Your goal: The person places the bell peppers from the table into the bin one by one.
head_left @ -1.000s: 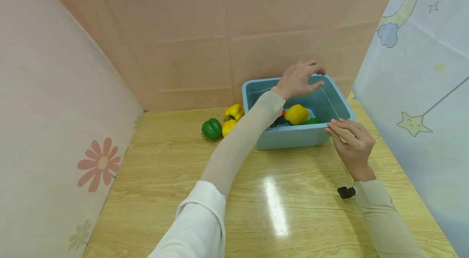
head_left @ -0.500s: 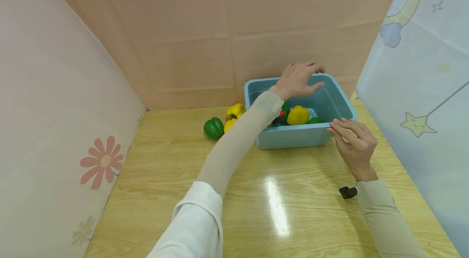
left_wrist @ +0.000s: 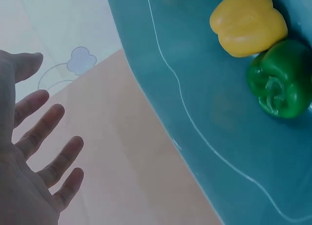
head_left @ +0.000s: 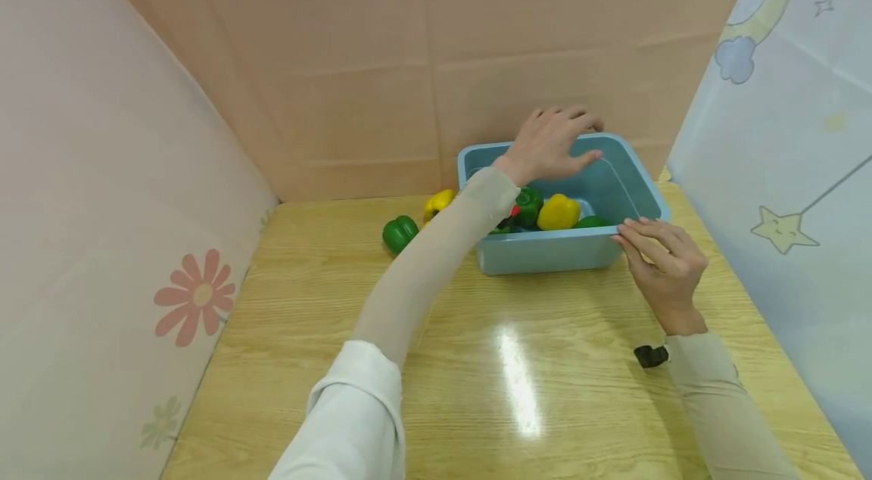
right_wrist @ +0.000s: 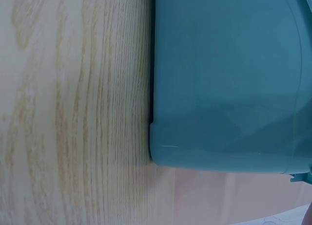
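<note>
A light-blue plastic bin (head_left: 545,256) stands on the table near the back wall. Inside it are a yellow bell pepper (head_left: 559,213), a green bell pepper (head_left: 527,207) and more green at the front side, with a small red patch partly hidden by the sleeve. My left hand (head_left: 545,145) is over the bin's back part, fingers spread and holding nothing; the left wrist view shows the same bare, parted fingers. At the front right corner, my right hand (head_left: 664,268) pinches the bin's rim between fingers and thumb. Only the bin's outer side appears in the right wrist view.
Left of the bin lie a green bell pepper (head_left: 400,235) and a yellow bell pepper (head_left: 438,204), the latter partly covered by the left forearm. A peach cloth wall (head_left: 327,124) rises behind the bin, with patterned side walls on either hand. The wooden table (head_left: 327,291) extends toward me.
My left hand has shifted slightly left and back above the bin, uncovering more of the green pepper inside. The right hand keeps its hold on the rim. The whole view has drifted a little.
</note>
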`<state>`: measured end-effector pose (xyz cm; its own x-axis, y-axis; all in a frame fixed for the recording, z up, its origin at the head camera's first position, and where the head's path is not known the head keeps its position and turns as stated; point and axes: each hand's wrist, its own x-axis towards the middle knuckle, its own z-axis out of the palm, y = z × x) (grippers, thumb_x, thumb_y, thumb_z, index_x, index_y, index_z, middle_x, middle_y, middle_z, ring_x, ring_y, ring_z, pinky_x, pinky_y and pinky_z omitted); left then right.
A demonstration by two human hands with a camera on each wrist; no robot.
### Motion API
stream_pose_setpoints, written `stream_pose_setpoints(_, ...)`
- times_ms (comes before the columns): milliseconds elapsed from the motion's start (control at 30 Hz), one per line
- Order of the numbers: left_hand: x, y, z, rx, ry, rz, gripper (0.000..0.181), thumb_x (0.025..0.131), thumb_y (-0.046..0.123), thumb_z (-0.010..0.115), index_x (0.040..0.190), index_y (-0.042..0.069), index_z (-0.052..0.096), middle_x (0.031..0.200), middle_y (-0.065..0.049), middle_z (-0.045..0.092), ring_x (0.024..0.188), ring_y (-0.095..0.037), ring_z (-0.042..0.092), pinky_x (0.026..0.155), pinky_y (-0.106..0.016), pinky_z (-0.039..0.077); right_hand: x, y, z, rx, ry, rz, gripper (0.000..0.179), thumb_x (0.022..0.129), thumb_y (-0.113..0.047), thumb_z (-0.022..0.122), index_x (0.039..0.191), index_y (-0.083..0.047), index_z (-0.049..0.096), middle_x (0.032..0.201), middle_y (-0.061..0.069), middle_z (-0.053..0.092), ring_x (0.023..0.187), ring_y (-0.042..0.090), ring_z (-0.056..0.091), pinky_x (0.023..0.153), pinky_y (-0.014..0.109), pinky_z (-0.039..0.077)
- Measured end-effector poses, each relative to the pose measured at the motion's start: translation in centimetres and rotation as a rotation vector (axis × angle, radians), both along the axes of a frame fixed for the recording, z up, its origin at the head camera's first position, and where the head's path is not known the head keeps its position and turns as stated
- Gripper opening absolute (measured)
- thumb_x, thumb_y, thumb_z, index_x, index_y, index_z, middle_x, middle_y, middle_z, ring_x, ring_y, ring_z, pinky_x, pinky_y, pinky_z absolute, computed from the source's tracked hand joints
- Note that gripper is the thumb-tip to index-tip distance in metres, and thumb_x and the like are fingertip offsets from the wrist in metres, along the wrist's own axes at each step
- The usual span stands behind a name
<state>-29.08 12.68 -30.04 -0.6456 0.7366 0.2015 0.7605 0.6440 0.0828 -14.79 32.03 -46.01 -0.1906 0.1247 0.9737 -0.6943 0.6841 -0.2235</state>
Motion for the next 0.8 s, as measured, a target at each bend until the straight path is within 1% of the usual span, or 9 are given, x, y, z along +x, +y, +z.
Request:
stream_pose_setpoints(200,0.1,-0.9,0.5,-0.018,0.036,0.02,0.048,0.106,0.062,0.05,0.147,0.037,0.057,0.153,0.014,0.054,0.141,-0.015,0.051,0.109,-0.032,0.039,0.0,-0.2,0.4,0.001,-0.007,-0.006,0.026,0.088,-0.026,0.089,0.089,0.0,0.085,0.088,0.022,0.079,0.078,0.049,0.071,0.099,0.028,0.059)
stream_pose_setpoints(367,0.3,-1.4,0.8,-0.029,0.031,0.017,0.05,0.106,0.063,0.048,0.148,0.037,0.056,0.156,0.012,0.052,0.144,-0.015,0.049,0.11,-0.034,0.039,0.0,-0.2,0.3,0.001,-0.002,-0.003,0.028,0.088,-0.026,0.089,0.088,0.001,0.085,0.086,0.023,0.079,0.076,0.05,0.07,0.099,0.028,0.059)
stream_pose_setpoints(567,0.5,-1.9,0.7,-0.018,0.044,0.025,0.049,0.106,0.063,0.051,0.147,0.037,0.058,0.154,0.013,0.054,0.143,-0.015,0.05,0.111,-0.035,0.04,-0.1,0.1,-0.1,0.003,-0.01,0.008,0.026,0.088,-0.026,0.089,0.089,0.0,0.085,0.088,0.022,0.08,0.077,0.051,0.069,0.1,0.028,0.058)
stream_pose_setpoints(800,0.9,-2.8,1.0,-0.039,0.072,0.02,0.05,0.106,0.064,0.048,0.147,0.037,0.058,0.155,0.012,0.055,0.142,-0.016,0.052,0.113,-0.035,0.041,-0.1,0.1,-0.2,-0.001,-0.02,0.006,0.026,0.088,-0.027,0.089,0.09,-0.001,0.086,0.09,0.021,0.08,0.079,0.05,0.07,0.1,0.03,0.059)
